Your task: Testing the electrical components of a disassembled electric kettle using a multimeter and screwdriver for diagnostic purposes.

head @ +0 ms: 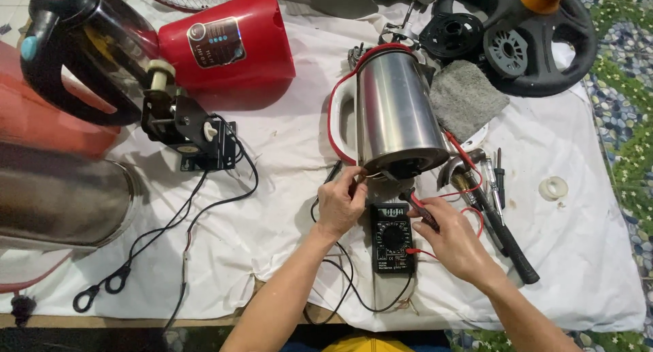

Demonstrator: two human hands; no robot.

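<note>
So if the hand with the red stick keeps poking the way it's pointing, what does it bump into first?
Most likely the open underside of the steel kettle. The right hand aims its red probe up and left toward the dark base. The gap looks free, though depth is hard to judge from above.

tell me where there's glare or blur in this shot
Head view: soft streaks of glare run down the steel kettle; the dark kettle at top left is slightly soft and bowed by the wide lens; the multimeter between the left hand and right hand is sharp; shadows are soft.
</note>
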